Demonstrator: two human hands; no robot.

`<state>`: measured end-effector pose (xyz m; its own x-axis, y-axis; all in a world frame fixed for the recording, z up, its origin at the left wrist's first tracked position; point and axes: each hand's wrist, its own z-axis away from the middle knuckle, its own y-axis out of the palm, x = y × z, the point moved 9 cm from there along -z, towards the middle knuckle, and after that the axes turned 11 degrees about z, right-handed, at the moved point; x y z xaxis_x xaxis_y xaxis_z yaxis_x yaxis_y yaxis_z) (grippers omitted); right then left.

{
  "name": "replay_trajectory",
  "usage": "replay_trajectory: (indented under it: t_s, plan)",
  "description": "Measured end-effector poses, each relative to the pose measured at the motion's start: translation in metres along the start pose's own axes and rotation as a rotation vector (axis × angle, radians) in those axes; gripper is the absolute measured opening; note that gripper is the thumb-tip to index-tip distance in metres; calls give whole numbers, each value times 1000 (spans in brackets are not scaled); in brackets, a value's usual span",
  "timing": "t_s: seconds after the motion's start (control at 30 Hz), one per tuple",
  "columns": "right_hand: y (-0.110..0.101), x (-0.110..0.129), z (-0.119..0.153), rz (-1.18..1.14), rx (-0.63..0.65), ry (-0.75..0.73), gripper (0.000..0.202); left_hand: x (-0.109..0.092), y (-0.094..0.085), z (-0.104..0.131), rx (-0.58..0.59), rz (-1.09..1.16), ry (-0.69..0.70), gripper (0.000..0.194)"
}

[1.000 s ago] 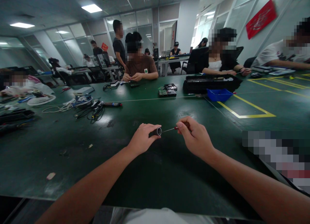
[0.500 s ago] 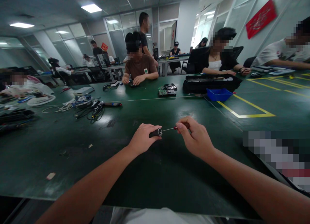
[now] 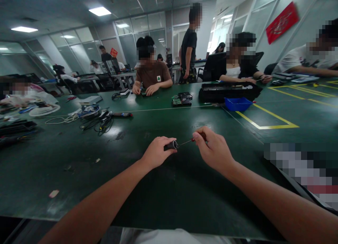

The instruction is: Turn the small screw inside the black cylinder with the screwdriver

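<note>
While L hand [image 3: 156,152] pinched 1 dark cylinder [image 3: 169,146], hollow end facing R, over the green table [image 3: 150,201], R hand [image 3: 212,147] gripped 1 red-handled screwdriver [image 3: 193,139], tip by that end (contact unclear). Farther off sat 1 blue bin [image 3: 237,104] w/ 1 long blk case [image 3: 221,94] behind.
</note>
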<state>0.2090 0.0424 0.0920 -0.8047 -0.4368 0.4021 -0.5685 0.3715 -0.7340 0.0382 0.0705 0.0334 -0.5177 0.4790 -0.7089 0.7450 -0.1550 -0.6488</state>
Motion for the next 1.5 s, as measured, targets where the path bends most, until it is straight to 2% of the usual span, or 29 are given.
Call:
replay_trajectory:
  t_s: [0.17,0.43,0.53,0.6,0.67,0.8,0.97,1.03,1.2,1.37,1.5]
  plan:
    - [0,-6,-1,18,-4,42,22,11,-5,-1,-57,137,-79,42]
    - [-1,-5,-2,3,-17,27,22,29,-17,-2,-205,699,-255,35]
    - [1,-6,-2,1,1,31,22,32,-18,-1,-221,905,-329,33]
    - [2,-7,-1,-2,12,34,23,31,-20,0,-203,951,-348,28]
    - [3,-6,-1,1,20,35,23,29,-22,0,-148,828,-341,22]
    - [5,-6,-2,11,37,36,23,19,-21,-1,-19,417,-291,32]
    - [6,-7,-2,25,42,35,23,5,-15,-4,41,32,-138,17]
    - [6,-6,-2,32,45,33,23,5,-9,-4,73,-78,-96,19]
    - [5,-2,-3,21,44,15,23,18,4,-4,143,-275,-135,37]
    - [5,-2,-2,4,55,12,23,19,14,-7,204,-342,-118,25]
    - [8,-4,-1,3,76,21,24,17,11,-8,199,-302,-109,23]
